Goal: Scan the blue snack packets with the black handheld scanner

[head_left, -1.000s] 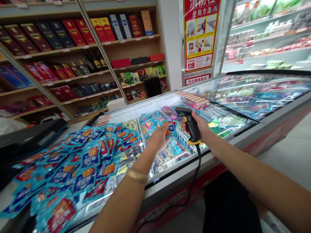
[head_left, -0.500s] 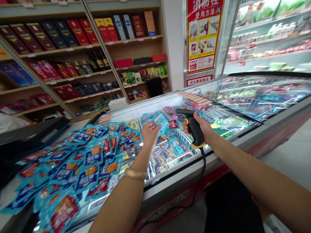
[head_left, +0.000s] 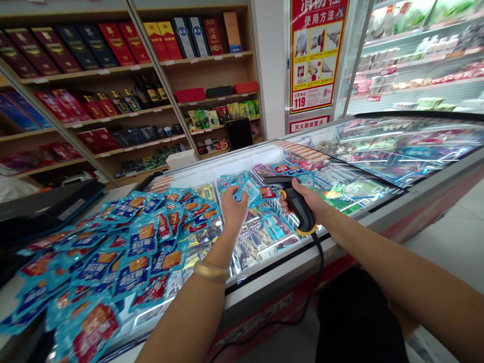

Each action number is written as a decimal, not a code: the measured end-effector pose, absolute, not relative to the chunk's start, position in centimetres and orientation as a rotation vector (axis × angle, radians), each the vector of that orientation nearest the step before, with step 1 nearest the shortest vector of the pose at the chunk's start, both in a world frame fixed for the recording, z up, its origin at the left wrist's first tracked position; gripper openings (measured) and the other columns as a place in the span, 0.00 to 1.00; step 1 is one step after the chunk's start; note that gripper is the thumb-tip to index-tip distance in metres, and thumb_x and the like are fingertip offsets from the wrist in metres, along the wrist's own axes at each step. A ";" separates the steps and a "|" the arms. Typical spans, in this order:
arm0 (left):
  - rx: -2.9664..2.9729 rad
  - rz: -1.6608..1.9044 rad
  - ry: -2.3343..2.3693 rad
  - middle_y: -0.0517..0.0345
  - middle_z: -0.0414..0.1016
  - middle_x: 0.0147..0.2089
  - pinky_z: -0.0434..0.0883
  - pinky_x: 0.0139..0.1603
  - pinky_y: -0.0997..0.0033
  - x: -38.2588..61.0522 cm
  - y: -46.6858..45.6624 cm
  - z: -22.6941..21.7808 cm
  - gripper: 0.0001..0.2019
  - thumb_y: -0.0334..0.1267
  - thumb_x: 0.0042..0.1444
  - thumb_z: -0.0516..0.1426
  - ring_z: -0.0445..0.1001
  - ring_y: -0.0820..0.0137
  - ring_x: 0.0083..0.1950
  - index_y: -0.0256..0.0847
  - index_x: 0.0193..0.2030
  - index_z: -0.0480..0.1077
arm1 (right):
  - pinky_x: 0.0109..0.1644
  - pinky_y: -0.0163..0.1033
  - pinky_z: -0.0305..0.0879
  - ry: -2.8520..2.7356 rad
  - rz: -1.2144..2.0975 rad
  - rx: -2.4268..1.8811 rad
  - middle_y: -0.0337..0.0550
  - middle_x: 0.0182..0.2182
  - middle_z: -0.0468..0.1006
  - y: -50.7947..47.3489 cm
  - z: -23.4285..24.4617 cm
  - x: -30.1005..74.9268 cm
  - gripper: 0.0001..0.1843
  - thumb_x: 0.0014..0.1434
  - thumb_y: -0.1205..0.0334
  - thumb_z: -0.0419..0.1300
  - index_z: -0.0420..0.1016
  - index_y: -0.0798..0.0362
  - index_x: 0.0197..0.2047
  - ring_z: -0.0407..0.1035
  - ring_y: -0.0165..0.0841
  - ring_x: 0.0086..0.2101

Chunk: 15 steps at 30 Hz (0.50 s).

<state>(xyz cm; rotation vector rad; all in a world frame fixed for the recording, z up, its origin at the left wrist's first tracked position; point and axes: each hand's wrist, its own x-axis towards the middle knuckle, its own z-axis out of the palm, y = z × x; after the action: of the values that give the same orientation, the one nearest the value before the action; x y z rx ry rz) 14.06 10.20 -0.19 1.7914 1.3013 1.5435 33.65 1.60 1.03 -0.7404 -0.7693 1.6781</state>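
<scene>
My left hand [head_left: 233,209], with a gold bangle [head_left: 212,271] on its wrist, pinches a light-blue snack packet [head_left: 250,191] by its near side. The packet's pale back with a barcode is turned up. In my right hand [head_left: 313,202] is a black and yellow barcode scanner [head_left: 299,206], its head pointing left at the packet, close but apart. A cable [head_left: 316,272] runs down from its handle. Beyond the scanner more blue packets [head_left: 283,168] lie on the freezer glass. A large heap of blue snack packets [head_left: 139,239] spreads at the left.
Below my hands is a glass-topped chest freezer [head_left: 264,282] full of packaged goods. A black device [head_left: 49,201] sits at far left, beside the heap. Shelves [head_left: 212,60] of boxes and bottles stand behind, a red poster [head_left: 315,60] on the pillar, a refrigerated display [head_left: 423,65] at right.
The scanner has moved slightly left and down, closer to the packet in my left hand. The packet is tilted a little, so its barcode shows more clearly.
</scene>
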 end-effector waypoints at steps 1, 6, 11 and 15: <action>1.809 1.540 1.306 0.55 0.76 0.39 0.69 0.52 0.63 14.0 10.2 -0.2 0.08 0.38 0.49 0.56 0.74 0.65 0.45 0.41 0.36 0.69 | 0.29 0.34 0.65 -0.772 1.689 -0.737 0.42 0.22 0.70 1.6 1.0 33.6 0.23 0.59 0.41 0.57 0.70 0.56 0.31 0.65 0.30 0.24; 1.831 1.528 1.327 0.57 0.76 0.37 0.69 0.51 0.63 14.1 10.2 -0.4 0.07 0.38 0.49 0.56 0.74 0.65 0.44 0.42 0.36 0.69 | 0.28 0.33 0.66 -0.773 1.705 -0.739 0.41 0.22 0.69 1.6 1.0 33.6 0.24 0.59 0.41 0.56 0.70 0.56 0.31 0.65 0.29 0.24; 1.844 1.561 1.378 0.51 0.76 0.41 0.69 0.51 0.63 14.0 10.2 0.7 0.08 0.35 0.52 0.55 0.75 0.63 0.45 0.39 0.39 0.69 | 0.28 0.33 0.66 -0.728 1.680 -0.751 0.43 0.22 0.70 1.6 1.7 33.2 0.24 0.61 0.41 0.54 0.71 0.56 0.32 0.65 0.30 0.23; 2.027 1.573 1.424 0.52 0.78 0.42 0.70 0.49 0.65 10.8 10.1 3.3 0.13 0.35 0.57 0.51 0.76 0.64 0.44 0.38 0.46 0.71 | 0.28 0.33 0.67 -0.676 1.702 -0.671 0.43 0.22 0.70 2.5 2.4 31.1 0.24 0.63 0.42 0.51 0.71 0.55 0.33 0.65 0.30 0.23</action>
<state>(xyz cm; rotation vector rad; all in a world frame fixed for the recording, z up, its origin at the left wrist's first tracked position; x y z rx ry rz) 10.84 10.06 3.33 2.0273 1.4242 1.5733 31.11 2.45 2.40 -0.6711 -0.6756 1.7016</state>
